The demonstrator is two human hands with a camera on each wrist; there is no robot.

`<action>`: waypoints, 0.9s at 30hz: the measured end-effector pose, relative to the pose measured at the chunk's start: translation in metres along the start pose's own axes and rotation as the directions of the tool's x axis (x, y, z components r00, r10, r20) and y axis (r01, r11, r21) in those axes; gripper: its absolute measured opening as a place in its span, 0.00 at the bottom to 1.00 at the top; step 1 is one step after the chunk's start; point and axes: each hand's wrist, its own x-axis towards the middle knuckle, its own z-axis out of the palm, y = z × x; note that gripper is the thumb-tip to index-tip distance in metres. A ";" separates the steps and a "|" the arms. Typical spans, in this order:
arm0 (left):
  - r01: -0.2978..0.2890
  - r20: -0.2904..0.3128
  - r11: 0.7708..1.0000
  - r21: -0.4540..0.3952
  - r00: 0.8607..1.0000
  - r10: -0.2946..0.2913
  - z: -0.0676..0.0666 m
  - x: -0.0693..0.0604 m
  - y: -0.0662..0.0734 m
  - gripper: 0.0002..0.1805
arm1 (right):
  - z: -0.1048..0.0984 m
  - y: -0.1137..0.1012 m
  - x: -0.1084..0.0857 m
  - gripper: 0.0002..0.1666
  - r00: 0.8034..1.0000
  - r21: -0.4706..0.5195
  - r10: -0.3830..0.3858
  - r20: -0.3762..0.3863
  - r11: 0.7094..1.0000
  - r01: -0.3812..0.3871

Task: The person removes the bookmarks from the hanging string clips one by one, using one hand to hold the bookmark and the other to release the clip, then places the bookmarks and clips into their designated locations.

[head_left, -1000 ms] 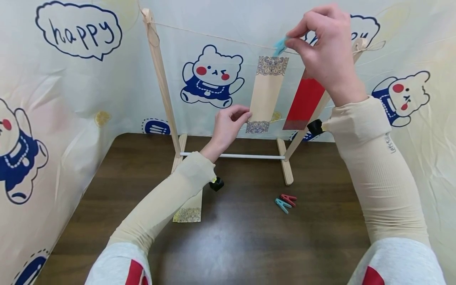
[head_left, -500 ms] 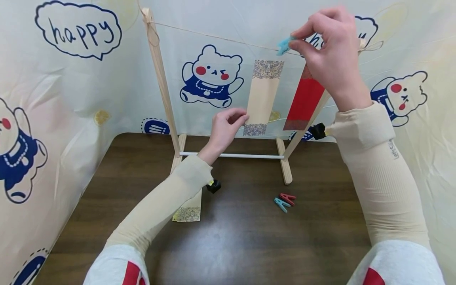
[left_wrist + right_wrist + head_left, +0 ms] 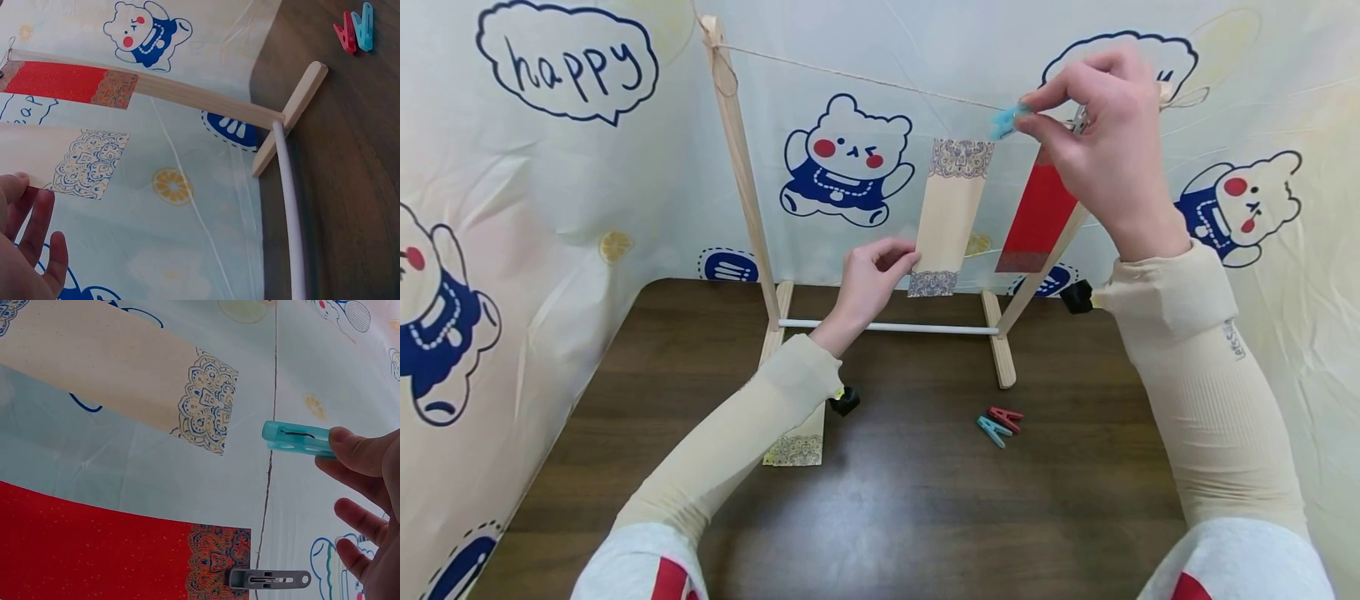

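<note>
My left hand pinches the left edge of a cream paper strip near its bottom. Both ends of the strip carry a blue lace-like pattern. A light blue clothespin is pinched between thumb and index finger of my right hand. In the right wrist view, the clothespin's tip crosses the string, and the strip's patterned top end stands apart from it. To the right hangs a red paper strip, fastened to the string by a grey clothespin.
A wooden frame with a white crossbar carries the string. On the brown table lie a red clothespin and another blue clothespin. More patterned paper lies at left, partly under my left forearm.
The cream strip has come down and slightly left with my left hand, away from the clothespin. My right hand has moved a little down and right, still pinching the blue clothespin.
</note>
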 end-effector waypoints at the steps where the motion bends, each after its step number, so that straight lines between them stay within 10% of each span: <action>1: 0.003 0.001 1.000 0.001 1.000 -0.003 0.000 -0.001 0.000 0.11 | 0.000 0.000 -0.002 0.16 1.000 -0.001 0.000 0.003 1.000 0.000; 27: 0.016 0.007 0.999 0.046 1.000 -0.016 -0.005 -0.023 -0.012 0.10 | 0.011 0.006 -0.047 0.15 0.988 0.031 0.103 0.114 0.994 -0.107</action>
